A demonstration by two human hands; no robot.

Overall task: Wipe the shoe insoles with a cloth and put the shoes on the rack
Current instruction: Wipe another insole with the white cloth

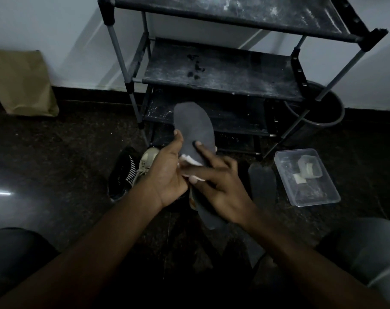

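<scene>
Hands close together near the middle hold the work. The left hand (167,175) cups a grey insole (194,123) from beneath, its thumb curled over the insole's left edge. The right hand (220,186) pinches a white cloth (190,159) against the insole, with its forefinger lying straight on the grey surface. Just left of the left hand, a beige shoe (148,159) and a black shoe (122,172) stand on the floor. Right of the right hand lies a second insole (262,184), then a clear plastic box (307,197). Beyond the fingertips stands the dusty black rack (212,74), with a dark bin (323,117) on its right side.
</scene>
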